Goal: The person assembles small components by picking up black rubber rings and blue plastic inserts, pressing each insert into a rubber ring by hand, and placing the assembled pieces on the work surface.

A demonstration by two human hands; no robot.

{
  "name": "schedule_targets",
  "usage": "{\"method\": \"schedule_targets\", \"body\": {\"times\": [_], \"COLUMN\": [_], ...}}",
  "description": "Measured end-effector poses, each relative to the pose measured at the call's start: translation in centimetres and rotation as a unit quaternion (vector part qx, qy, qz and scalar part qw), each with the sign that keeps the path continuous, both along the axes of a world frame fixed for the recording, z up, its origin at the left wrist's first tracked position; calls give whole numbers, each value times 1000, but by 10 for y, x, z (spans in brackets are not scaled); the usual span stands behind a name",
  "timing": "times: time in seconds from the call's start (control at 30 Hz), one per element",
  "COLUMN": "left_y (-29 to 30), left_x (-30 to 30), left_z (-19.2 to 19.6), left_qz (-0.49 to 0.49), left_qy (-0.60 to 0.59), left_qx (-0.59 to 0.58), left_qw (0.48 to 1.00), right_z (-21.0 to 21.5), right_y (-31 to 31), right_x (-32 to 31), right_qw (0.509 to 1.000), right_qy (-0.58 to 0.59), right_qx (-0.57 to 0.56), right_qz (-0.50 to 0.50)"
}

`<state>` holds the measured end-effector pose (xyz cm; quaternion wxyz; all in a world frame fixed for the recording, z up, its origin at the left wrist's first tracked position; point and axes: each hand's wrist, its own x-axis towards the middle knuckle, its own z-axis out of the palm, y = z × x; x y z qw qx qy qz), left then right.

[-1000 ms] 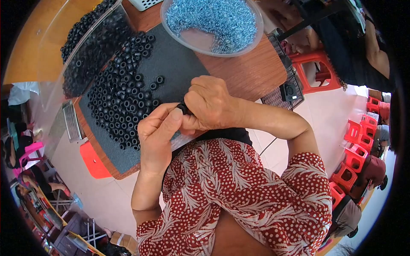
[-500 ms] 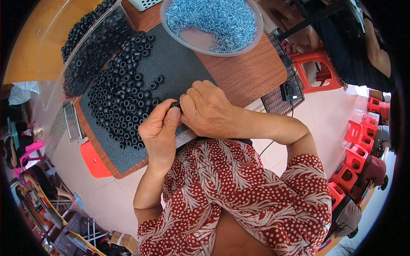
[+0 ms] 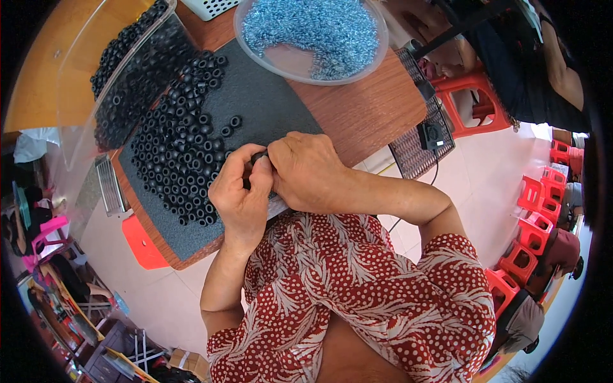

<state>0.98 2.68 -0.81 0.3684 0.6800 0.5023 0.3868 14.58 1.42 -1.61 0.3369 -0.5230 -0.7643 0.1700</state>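
Wood-grain surface (image 3: 364, 115), part covered by a dark mat (image 3: 268, 96), stands on a pale tiled floor (image 3: 469, 169). Over the near edge of the mat, a small black piece (image 3: 257, 156) sits between the two hands. The left hand (image 3: 241, 191) has its grip pinched closed on it, thumb against forefinger. The right hand (image 3: 306, 169) presses in from the other side with its fingers curled under; its fingertips are hidden, so I cannot tell how firmly its grip is closed or whether it has hold of anything. Over the last second the right hand has drawn a little nearer the body, while the hands have stayed joined at the black piece; that suggests the handling of it is still under way. Just to the left lies a spread of black rings (image 3: 172, 140), with two rings (image 3: 236, 121) slightly apart on its right side. Farther left, a clear bin (image 3: 133, 43) holds more of them. At the far side stand a clear bowl (image 3: 287, 59) of shiny blue bits (image 3: 313, 25) and a white basket (image 3: 211, 6). Beyond the right edge is a red stool (image 3: 469, 82).
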Motion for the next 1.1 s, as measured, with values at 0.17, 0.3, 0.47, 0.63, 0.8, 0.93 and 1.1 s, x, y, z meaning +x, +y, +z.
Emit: {"method": "schedule_targets", "body": {"times": [0.17,0.3,0.47,0.63,0.8,0.93,1.1], "left_y": [7,13,33,48,39,29,30], "left_x": [5,15,51,75,99,110,103], "left_z": [-3,1,9,-8,-10,-17,-23], "left_qz": [-40,-59,-226,-308,-379,-388,-393], "left_qy": [-22,-55,95,257,398,433,389], "left_qx": [-1,-96,39,163,296,362,435], "left_qw": [999,992,969,901,781,729,711], "right_z": [2,6,3,3,-3,-8,-10], "right_y": [-3,-9,-19,-22,-20,-18,-18], "right_x": [10,28,73,91,104,105,107], "right_qw": [997,997,989,982,978,980,983], "right_qy": [5,-5,-3,19,28,28,90], "right_qx": [-73,-69,-88,-61,-47,-38,-12], "right_qz": [-2,-45,-119,-180,-199,-195,-156]}}
